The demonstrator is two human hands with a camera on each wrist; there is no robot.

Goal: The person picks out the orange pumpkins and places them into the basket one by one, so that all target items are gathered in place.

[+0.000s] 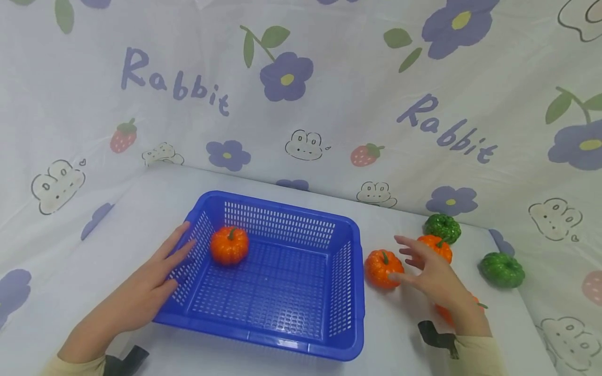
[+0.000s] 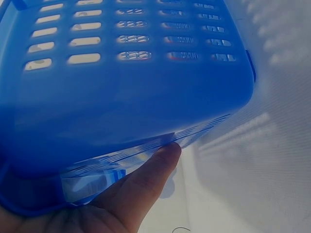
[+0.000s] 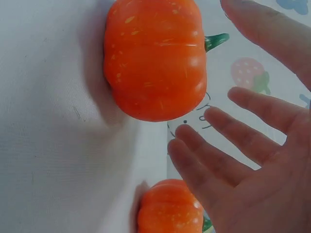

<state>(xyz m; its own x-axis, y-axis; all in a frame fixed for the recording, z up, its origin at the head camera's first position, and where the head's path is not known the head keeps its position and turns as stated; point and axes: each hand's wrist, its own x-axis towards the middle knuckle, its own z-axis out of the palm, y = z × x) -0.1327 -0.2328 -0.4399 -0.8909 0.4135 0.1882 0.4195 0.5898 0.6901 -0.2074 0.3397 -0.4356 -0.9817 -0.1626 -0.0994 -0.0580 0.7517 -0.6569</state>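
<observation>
My left hand (image 1: 149, 282) rests on the left rim of a blue plastic basket (image 1: 263, 342), fingers fairly straight. In the left wrist view a digit (image 2: 150, 179) touches the basket wall (image 2: 131, 97). One small orange pumpkin (image 1: 229, 245) sits inside the basket at the far left. Right of the basket, my right hand (image 1: 435, 277) hovers with fingers spread beside another orange pumpkin (image 1: 383, 269). A gap shows between the hand (image 3: 262, 160) and the larger-looking pumpkin (image 3: 155, 58) in the right wrist view.
Beyond the right hand lies an orange pumpkin (image 1: 437, 248), partly covered. Another orange pumpkin (image 1: 444, 313) is mostly hidden under the right wrist. Two green pumpkins (image 1: 502, 270) are at the right and back. A printed cloth (image 1: 329, 104) hangs behind the white table.
</observation>
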